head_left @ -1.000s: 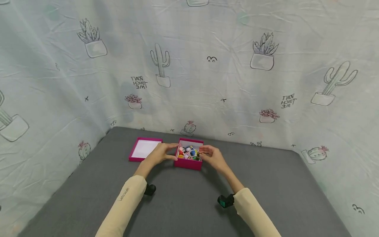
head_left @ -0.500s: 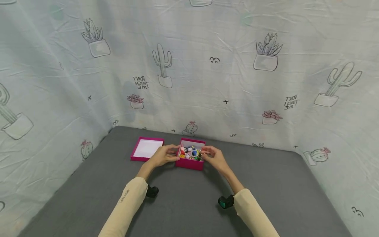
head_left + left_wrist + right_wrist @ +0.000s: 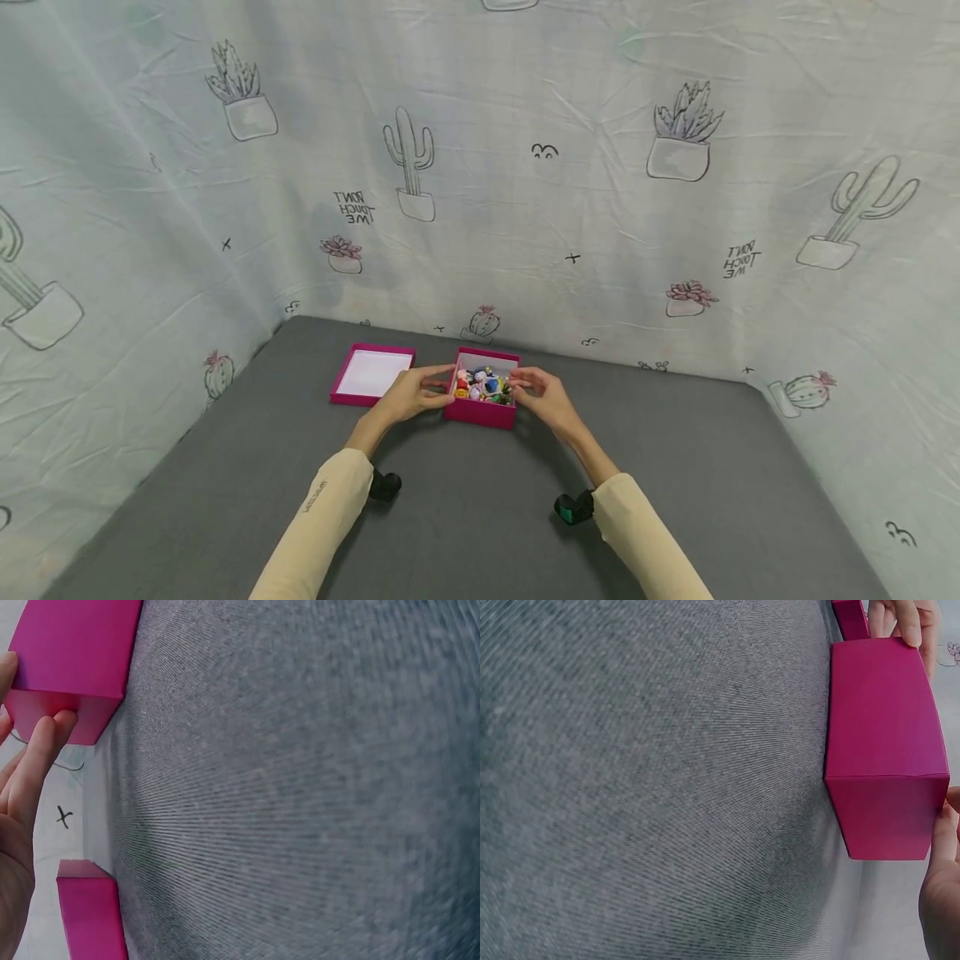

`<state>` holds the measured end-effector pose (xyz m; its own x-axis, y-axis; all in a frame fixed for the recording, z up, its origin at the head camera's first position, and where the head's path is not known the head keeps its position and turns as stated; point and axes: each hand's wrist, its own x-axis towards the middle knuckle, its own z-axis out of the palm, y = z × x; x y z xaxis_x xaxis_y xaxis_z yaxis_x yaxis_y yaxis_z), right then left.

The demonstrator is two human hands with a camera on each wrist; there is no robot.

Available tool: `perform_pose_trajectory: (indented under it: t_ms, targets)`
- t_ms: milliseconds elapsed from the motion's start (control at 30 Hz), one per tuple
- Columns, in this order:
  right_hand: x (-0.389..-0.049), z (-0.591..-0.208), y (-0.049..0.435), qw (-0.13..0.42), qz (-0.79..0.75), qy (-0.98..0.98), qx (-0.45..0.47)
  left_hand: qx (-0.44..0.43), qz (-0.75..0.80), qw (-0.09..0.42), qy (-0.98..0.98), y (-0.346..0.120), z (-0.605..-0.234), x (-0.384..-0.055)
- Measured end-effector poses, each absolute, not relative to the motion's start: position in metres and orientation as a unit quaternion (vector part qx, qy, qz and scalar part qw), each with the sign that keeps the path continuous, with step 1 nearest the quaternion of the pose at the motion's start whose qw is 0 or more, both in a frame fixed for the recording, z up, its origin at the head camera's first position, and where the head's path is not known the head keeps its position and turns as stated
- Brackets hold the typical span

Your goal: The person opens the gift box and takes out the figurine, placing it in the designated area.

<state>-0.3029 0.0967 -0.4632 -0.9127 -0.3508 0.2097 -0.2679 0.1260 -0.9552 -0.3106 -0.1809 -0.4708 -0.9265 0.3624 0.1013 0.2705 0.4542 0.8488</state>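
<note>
In the head view a magenta box [image 3: 480, 413] stands near the table's far edge, its top uncovered. Several small colourful toy figures [image 3: 482, 387] lie heaped inside it. At the box's left side is my left hand [image 3: 401, 394]; its fairly straight fingertips touch that side, with the thumb by the front corner. My right hand [image 3: 551, 404] rests its fingertips on the right side near the rim, lightly bent. The right wrist view shows a thumb against the box wall [image 3: 889, 817]; other fingertips there are partly cut off by the frame.
A magenta lid [image 3: 345, 400] with a white inside lies upturned left of the box, partly behind my left hand. Grey cloth covers the table [image 3: 465, 517]. A white curtain [image 3: 480, 208] printed with cacti hangs behind and on both sides.
The head view shifts slightly. Both hands stay at the sides of the box, and the box and lid keep their places on the table.
</note>
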Motion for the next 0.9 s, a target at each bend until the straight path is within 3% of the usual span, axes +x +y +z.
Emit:
perform_pose_trajectory:
  t_ms: [200,633,900]
  targets:
    - [-0.309,-0.465,0.098,0.036,-0.611,0.76,-0.218,0.196,0.481,0.032,0.854,-0.183,-0.474,-0.313]
    - [-0.314,-0.433,0.105,0.088,-0.48,0.832,-0.264,0.187,0.472,0.037,0.861,-0.18,-0.472,-0.31]
    - [-0.313,-0.429,0.095,0.081,-0.443,0.853,-0.262,0.205,0.478,0.022,0.854,-0.178,-0.471,-0.303]
